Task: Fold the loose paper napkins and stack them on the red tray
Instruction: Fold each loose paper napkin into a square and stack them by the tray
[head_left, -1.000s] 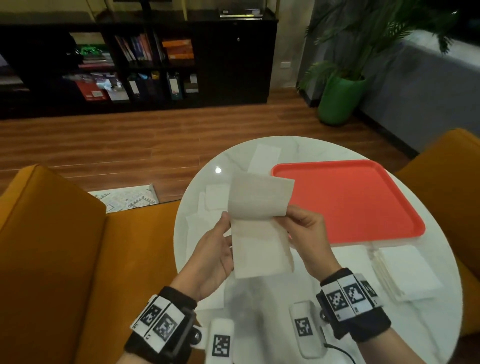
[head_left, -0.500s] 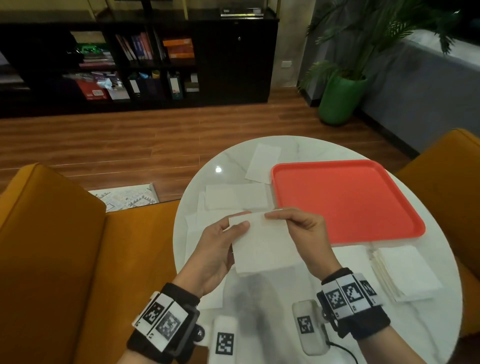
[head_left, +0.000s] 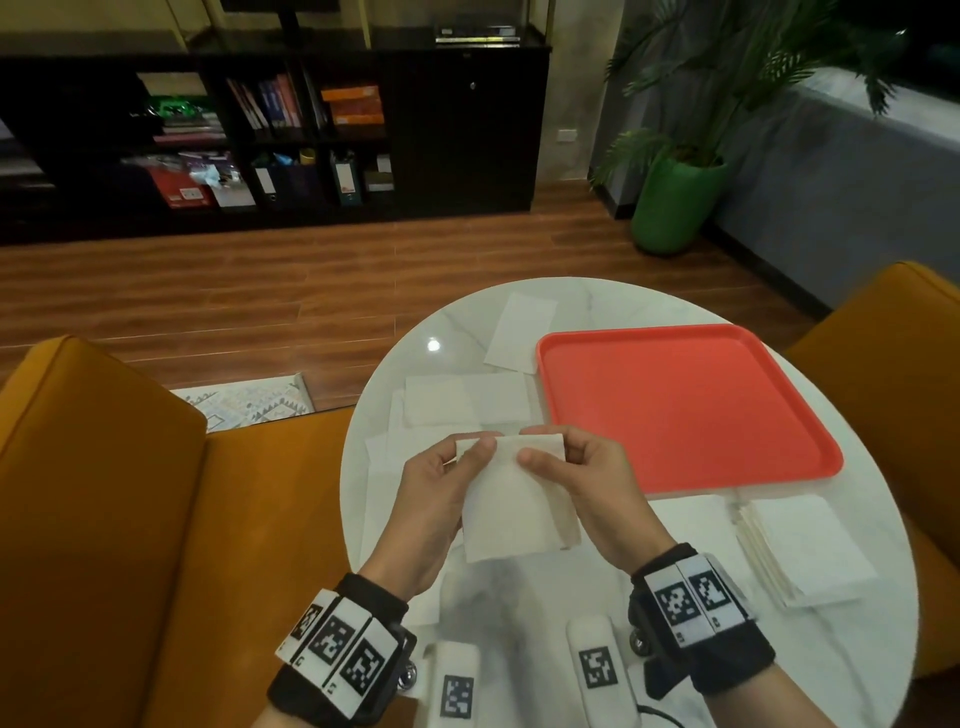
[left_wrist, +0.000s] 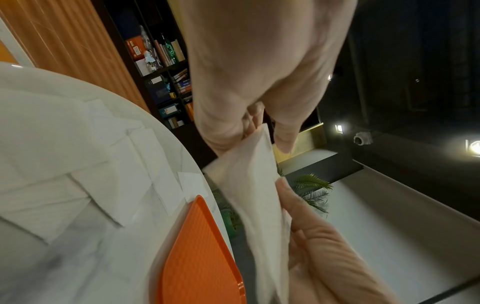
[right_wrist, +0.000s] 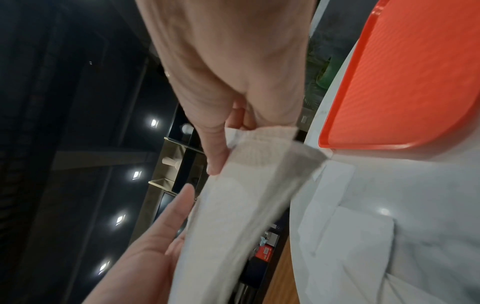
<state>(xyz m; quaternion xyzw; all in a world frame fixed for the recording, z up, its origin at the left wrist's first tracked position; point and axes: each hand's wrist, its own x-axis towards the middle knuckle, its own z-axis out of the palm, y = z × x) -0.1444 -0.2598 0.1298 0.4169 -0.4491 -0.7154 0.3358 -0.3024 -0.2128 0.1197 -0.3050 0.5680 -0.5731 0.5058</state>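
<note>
1. A half-folded napkin (head_left: 511, 501) hangs above the table's (head_left: 675, 675) near edge, lower centre of the head view, its layers meeting at the top.
2. The left hand (head_left: 441, 493) pinches the upper left corner; the right hand (head_left: 576, 478) pinches the upper right.
3. Good practice here: match the corners squarely before creasing, lest the layers skew.
4. The tray (head_left: 685, 410), right of centre, holds nothing yet.
5. Loose napkins (head_left: 467, 400) lie at centre; a folded pile (head_left: 805, 551) sits lower right.
</note>
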